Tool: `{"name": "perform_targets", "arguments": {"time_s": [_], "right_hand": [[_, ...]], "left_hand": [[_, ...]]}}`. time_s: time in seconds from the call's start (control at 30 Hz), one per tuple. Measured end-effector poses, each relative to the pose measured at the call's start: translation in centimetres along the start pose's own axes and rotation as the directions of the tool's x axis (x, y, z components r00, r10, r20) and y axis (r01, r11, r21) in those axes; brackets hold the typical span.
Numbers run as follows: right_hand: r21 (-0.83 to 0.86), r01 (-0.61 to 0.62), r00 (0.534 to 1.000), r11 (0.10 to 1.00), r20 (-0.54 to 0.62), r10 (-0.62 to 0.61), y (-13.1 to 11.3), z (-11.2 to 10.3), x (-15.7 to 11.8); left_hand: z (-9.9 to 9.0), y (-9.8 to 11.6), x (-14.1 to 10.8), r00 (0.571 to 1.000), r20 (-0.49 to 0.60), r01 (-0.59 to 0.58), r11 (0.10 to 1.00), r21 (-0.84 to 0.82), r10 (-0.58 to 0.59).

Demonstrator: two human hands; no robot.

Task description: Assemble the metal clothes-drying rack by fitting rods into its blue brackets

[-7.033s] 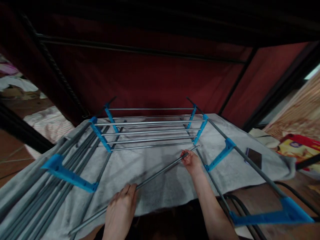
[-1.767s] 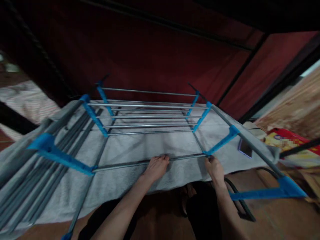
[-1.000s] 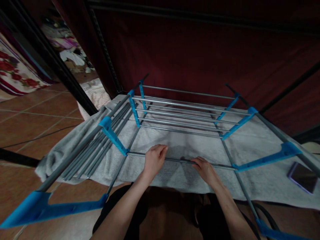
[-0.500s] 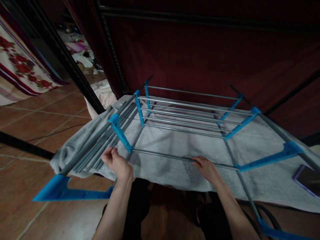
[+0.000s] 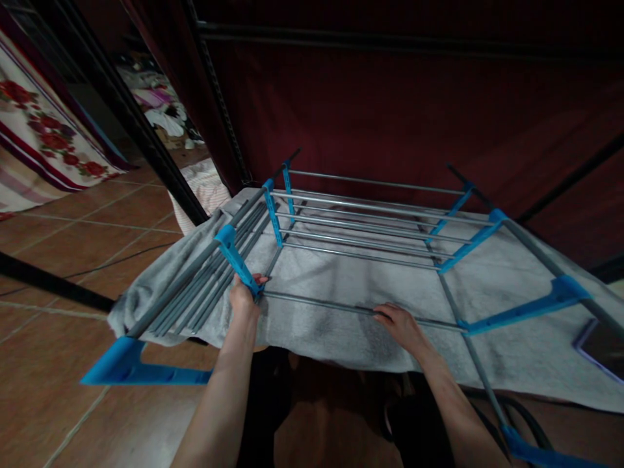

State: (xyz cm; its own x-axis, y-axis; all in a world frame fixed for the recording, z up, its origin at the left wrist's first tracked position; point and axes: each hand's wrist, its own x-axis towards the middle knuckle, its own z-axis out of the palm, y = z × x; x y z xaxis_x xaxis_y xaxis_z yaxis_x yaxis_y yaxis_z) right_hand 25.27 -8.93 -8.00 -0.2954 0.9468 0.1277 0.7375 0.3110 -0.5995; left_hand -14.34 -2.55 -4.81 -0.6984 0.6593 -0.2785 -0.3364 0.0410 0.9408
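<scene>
We see a thin grey crossbar (image 5: 316, 301) spanning the left blue bracket (image 5: 237, 260) and the right blue bracket (image 5: 517, 307), over grey cloth (image 5: 331, 338). Our right hand (image 5: 398, 322) pinches the crossbar; our left hand (image 5: 245, 298) clasps the left blue bracket's lower end. Grey tubes (image 5: 214, 283) lie farther left.

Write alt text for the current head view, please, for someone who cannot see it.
A person's left grip holds a blue bracket of a rack, and the right grip holds its nearest crossbar. The rack rests on grey cloth, where more rods lie at left.
</scene>
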Motion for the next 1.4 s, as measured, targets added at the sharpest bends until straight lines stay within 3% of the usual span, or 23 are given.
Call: {"name": "perform_targets", "arguments": {"time_s": [0.13,0.67,1.4], "right_hand": [[0.024,-0.003,1.0,1.0,0.016,0.002,-0.04,-0.08,0.02],[0.02,0.017,0.999,1.0,0.046,-0.018,0.66,-0.18,0.17],[-0.051,0.091,0.996,0.995,0.005,-0.09,0.8,0.33,0.15]], "left_hand": [[-0.01,0.05,0.33,0.999,0.0,0.042,0.999,0.015,-0.042],[0.38,-0.04,0.33,0.999,-0.022,0.03,1.0,0.002,-0.03],[0.76,-0.3,0.56,0.999,-0.044,0.024,1.0,-0.013,-0.024]]}}
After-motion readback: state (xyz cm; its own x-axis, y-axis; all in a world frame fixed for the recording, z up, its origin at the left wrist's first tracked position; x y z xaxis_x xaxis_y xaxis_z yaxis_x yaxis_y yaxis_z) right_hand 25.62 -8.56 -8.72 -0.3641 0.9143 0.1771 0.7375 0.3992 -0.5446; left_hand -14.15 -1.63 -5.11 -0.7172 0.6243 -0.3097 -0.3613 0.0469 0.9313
